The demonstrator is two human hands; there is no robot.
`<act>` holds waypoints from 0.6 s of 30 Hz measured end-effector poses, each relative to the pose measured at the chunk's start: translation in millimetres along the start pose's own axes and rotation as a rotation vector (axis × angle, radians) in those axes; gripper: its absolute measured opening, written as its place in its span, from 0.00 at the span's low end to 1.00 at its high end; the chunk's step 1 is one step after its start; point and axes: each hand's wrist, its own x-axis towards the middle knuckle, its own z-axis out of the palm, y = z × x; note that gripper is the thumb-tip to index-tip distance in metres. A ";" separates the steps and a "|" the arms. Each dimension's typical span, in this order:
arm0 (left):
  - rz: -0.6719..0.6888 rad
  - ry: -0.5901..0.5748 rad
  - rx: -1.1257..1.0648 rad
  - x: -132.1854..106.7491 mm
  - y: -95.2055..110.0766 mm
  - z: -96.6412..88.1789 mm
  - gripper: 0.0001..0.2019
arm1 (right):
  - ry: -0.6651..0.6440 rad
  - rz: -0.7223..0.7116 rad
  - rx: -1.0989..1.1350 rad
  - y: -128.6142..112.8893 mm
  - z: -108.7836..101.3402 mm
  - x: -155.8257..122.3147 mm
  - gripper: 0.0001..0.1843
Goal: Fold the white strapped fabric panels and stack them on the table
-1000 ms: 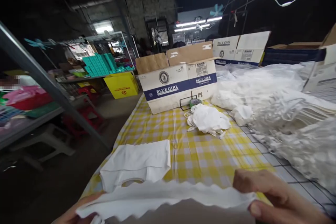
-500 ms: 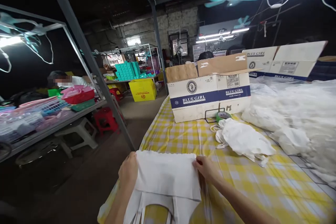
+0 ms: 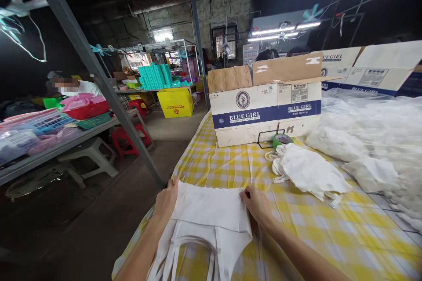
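A white strappy top [image 3: 211, 210] is stretched flat over the front of the table, its scalloped hem away from me and its thin straps towards me. My left hand [image 3: 167, 197] is closed on the far left corner of the hem. At the far right corner, my right hand [image 3: 257, 202] pinches the same edge. Farther off to the right lies a crumpled white garment [image 3: 306, 171] with straps. Some of the top's near part runs out of view at the bottom.
A yellow checked cloth [image 3: 231, 164] covers the table. Behind stands a Blue Girl carton [image 3: 263, 114], with green tape [image 3: 282, 139] and a wire stand in front. White bagged material [image 3: 369, 140] heaps at the right. A metal post [image 3: 99, 79] rises at left; a person [image 3: 77, 88] sits beyond.
My view has shifted slightly, so the surroundings sit a little differently. Both hands still grip the hem, and more of the top's straps show at the bottom.
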 end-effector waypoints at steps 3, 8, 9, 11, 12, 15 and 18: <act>0.057 -0.025 -0.001 -0.2 1.2 -7.1 0.18 | -0.003 0.010 -0.020 0.6 -1.4 0.1 0.13; 0.063 0.044 -0.027 -17.4 11.1 -27.8 0.19 | 0.058 -0.073 -0.035 -9.8 -7.8 -17.5 0.12; 0.075 0.080 -0.059 -23.5 14.3 -28.5 0.19 | 0.081 -0.154 -0.036 -13.3 -9.4 -25.3 0.15; 0.094 0.096 -0.147 -36.0 19.8 -22.5 0.22 | 0.042 -0.392 -0.026 -18.8 -12.8 -43.3 0.21; 0.095 0.066 -0.190 -41.5 21.4 -16.3 0.24 | -0.026 -0.511 -0.015 -19.8 -14.8 -52.5 0.23; 0.077 -0.034 -0.270 -49.1 22.1 5.0 0.28 | -0.239 -0.674 0.019 -13.5 -24.4 -74.8 0.27; 0.112 0.047 -0.339 -43.6 27.1 5.6 0.30 | -0.212 -0.630 0.061 4.5 -38.9 -87.2 0.25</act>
